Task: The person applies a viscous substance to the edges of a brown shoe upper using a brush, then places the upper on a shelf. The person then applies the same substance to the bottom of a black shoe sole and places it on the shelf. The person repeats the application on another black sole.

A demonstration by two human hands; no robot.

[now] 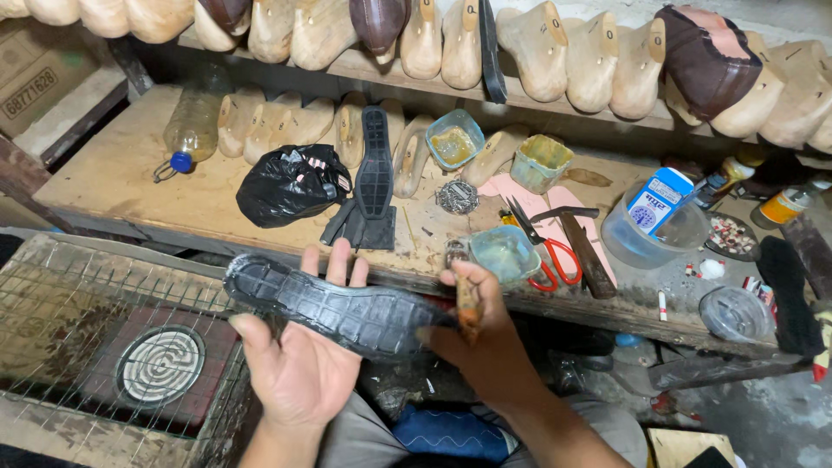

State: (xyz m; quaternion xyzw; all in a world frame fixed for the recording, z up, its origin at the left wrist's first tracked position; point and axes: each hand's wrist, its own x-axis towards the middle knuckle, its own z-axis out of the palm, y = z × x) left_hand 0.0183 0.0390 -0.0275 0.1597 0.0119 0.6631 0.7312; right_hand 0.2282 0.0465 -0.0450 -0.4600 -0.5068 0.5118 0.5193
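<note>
Below the front edge of the scuffed plywood workbench [130, 186], a black moulded rubber shoe sole with a ribbed tread [334, 312] lies tread-up across the left hand [299, 364], which is open beneath it, palm up, fingers spread under the mid-section and thumb free at the side. The right hand [481, 334] is closed around a short brown-handled brush or applicator [468, 303], its fingers also touching the sole's near end. The sole looks light, thin and flexible; it would likely sag if held by one tip, so support under the waist, as shown, appears the sound hold. Its tread gives grip, and it does not look fragile. On the workbench, directly beyond the sole, a second black sole [374, 169] lies flat beside a crumpled black plastic bag [290, 184]. Red-handled scissors [546, 251] and a hammer [581, 247] lie toward the workbench's right part. Pale wooden shoe lasts [537, 52] line the shelf above it.
</note>
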